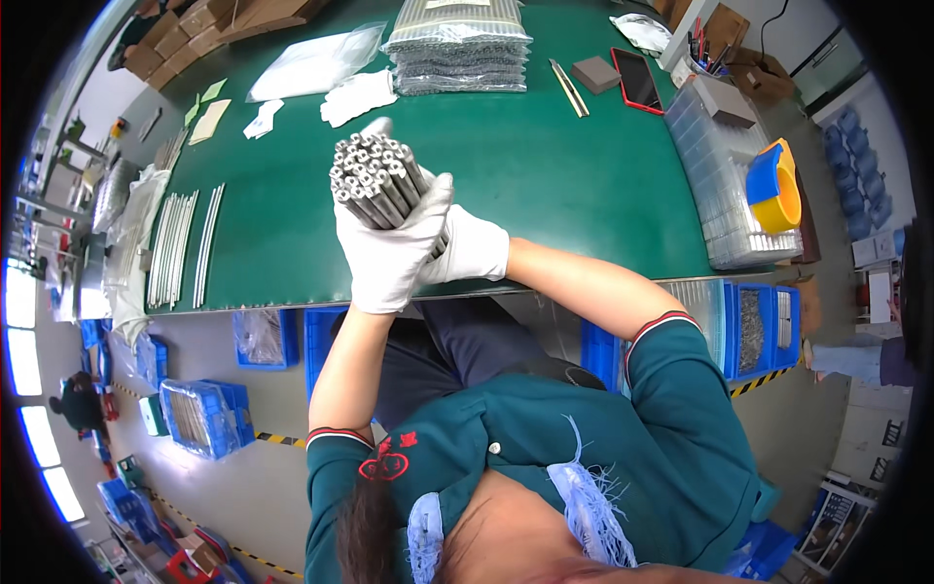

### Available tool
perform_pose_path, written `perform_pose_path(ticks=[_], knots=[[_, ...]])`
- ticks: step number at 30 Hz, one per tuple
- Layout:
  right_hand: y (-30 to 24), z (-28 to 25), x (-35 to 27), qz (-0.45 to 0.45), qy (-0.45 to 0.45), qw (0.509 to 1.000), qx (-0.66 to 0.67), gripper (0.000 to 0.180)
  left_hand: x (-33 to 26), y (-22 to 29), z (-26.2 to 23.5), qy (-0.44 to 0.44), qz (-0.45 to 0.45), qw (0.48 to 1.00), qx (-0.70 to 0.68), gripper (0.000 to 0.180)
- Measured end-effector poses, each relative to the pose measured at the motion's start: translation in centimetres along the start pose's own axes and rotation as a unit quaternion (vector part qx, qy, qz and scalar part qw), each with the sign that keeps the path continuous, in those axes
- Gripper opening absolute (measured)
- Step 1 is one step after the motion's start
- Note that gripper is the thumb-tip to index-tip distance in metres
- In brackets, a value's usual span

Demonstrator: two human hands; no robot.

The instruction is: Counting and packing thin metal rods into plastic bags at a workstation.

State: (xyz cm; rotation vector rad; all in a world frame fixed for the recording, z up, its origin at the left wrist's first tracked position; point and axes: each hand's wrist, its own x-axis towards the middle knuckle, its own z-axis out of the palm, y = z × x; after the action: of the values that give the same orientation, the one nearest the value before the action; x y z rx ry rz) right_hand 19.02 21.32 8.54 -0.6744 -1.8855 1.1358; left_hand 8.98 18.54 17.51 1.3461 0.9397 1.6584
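Note:
A thick bundle of grey metal tubes [377, 183] stands tilted up over the near part of the green table, its open tube ends toward the top. My left hand [387, 255], in a white glove, is wrapped round the bundle from the front. My right hand [467, 248], gloved as well, closes on it lower down from the right, partly behind the left hand. The bundle's lower part is hidden by both hands. To the left, several loose thin metal rods [173, 248] lie side by side on the table, with a smaller group of rods [208, 245] beside them.
A stack of bubble-wrapped packs [457, 58] stands at the table's far side, near white cloths [358, 97]. A red-edged phone [637, 80], a grey block [595, 74] and tweezers [569, 88] lie far right. Clear plastic trays [705, 165] and a yellow-blue tape roll [775, 187] occupy the right edge.

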Motion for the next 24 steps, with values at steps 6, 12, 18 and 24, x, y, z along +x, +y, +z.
perform_pose_path(ticks=[6,12,18,24], knots=[[0.5,0.1,0.2,0.032,-0.038,0.999,-0.008,0.06,-1.2,-1.0,-1.4,-0.048,-0.038,0.994,0.087,0.018],[-1.4,-0.5,0.1,0.122,0.054,0.974,0.181,0.019,2.8,-3.0,0.0,-0.064,-0.082,0.988,0.11,0.037],[-2.0,0.4,-2.2,0.192,0.106,0.941,0.258,0.023,4.5,-6.6,-0.4,-0.176,-0.126,0.954,0.208,0.057],[-4.8,0.5,-3.8,0.296,0.17,0.853,0.395,0.019,3.8,-9.2,0.6,-0.253,0.007,0.875,0.413,0.089]])
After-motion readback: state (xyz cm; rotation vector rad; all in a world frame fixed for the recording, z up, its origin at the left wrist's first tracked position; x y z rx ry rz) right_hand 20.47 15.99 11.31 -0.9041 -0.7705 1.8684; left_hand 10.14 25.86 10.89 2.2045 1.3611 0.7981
